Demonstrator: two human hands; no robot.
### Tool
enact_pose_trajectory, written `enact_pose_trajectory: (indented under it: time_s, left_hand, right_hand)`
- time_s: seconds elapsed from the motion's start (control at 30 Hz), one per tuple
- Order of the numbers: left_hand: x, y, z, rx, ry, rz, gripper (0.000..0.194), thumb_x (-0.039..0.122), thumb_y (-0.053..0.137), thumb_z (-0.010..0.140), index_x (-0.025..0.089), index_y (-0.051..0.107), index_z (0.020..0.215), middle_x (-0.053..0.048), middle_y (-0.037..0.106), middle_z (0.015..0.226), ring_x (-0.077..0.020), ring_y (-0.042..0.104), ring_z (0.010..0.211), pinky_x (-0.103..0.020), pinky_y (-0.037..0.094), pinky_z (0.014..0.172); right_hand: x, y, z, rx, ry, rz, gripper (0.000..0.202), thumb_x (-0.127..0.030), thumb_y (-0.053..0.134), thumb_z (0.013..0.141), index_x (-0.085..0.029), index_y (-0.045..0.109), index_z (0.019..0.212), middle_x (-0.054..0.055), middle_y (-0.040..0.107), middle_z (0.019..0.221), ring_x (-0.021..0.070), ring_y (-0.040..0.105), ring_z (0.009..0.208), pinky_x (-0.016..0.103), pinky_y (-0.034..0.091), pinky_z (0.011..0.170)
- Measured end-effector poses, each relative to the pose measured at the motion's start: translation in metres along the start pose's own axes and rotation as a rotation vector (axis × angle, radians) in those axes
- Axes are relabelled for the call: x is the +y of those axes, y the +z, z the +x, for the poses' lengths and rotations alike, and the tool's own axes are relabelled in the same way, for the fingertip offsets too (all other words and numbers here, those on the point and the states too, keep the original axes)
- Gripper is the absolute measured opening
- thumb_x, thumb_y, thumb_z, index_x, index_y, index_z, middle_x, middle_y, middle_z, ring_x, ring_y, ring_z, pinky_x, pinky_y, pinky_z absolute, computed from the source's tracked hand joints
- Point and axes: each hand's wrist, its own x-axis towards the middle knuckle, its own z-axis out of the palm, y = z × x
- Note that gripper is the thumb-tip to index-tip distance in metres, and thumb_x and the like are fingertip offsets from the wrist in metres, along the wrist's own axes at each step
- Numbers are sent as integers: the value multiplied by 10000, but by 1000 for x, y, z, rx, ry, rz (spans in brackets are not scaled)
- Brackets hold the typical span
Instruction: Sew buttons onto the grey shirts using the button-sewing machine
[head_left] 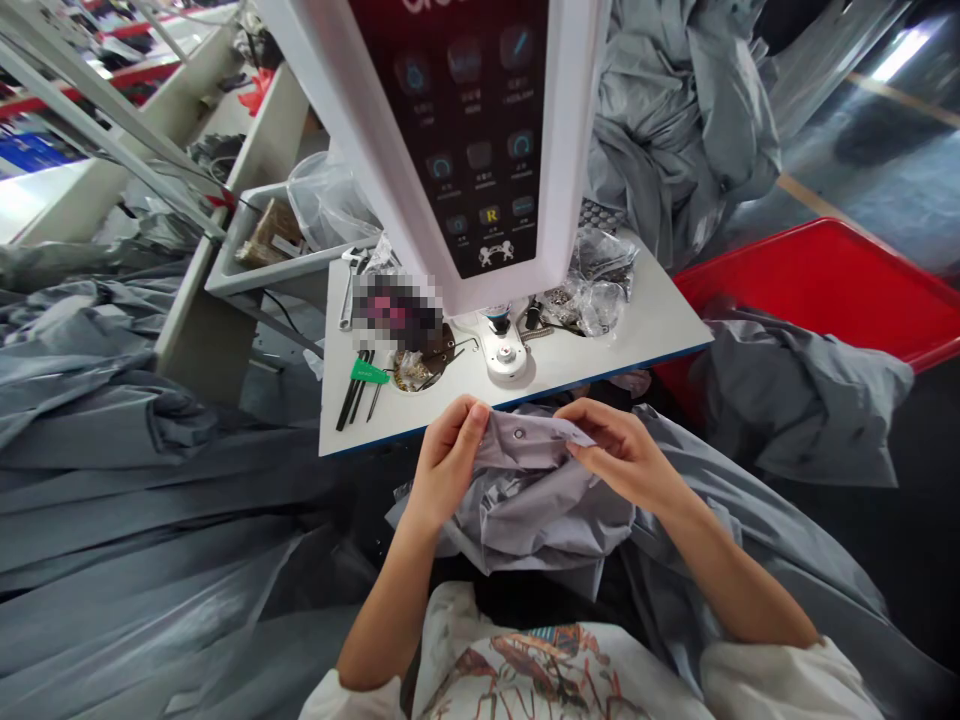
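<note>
A piece of grey fabric (536,515) hangs in front of my body, its upper edge stretched between my two hands. On that edge sits a small round snap or eyelet (518,434). My left hand (450,450) pinches the left end of the edge, thumb on top. The right end is between the thumb and fingers of my right hand (619,450). Just beyond the cloth, on the white table, stands the lower part of a button-press machine (506,355). Its tall white head with a dark control panel (480,170) rises above it.
Hex keys with a green holder (370,371) lie on the table's left side, near a cutout with small metal parts (411,370). Plastic bags (600,290) lie at right. A red bin (817,280) stands to the right. Heaps of grey cloth (97,400) flank both sides.
</note>
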Motion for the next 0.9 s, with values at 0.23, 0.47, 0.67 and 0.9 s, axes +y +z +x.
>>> enact_pose_trajectory:
  time_s: [0.23,0.47,0.67,0.9]
  left_hand:
    - [4,-7,4,-310,-37,151,301,468,661,762,169,654,798,18,509,595,-86,392,525,-202,309,460]
    - [0,-4,7,-102,67,227,243,380,630,808,163,646,700,40,478,526,-66,383,490,-185,303,451]
    - [7,-20,-6,113,239,322,148,305,681,780,168,681,723,58,518,513,-51,393,469,-177,307,442]
    - [22,-21,-24,203,334,343,28,229,702,768,212,718,783,44,688,671,-64,540,536,-192,390,504]
  right_hand:
    - [-2,-11,-1,136,-34,-430,293,-96,441,688,-223,601,899,31,652,894,177,598,828,291,447,762]
    - [12,-18,0,-108,170,-912,129,-150,535,699,-209,535,813,14,632,852,169,565,780,262,341,655]
    - [13,-36,-16,-265,256,-940,152,-166,555,714,-225,538,854,0,642,858,159,569,750,255,327,632]
    - [-18,-72,-43,-280,253,-1022,143,-178,594,701,-255,592,821,-5,662,814,154,577,676,271,326,578]
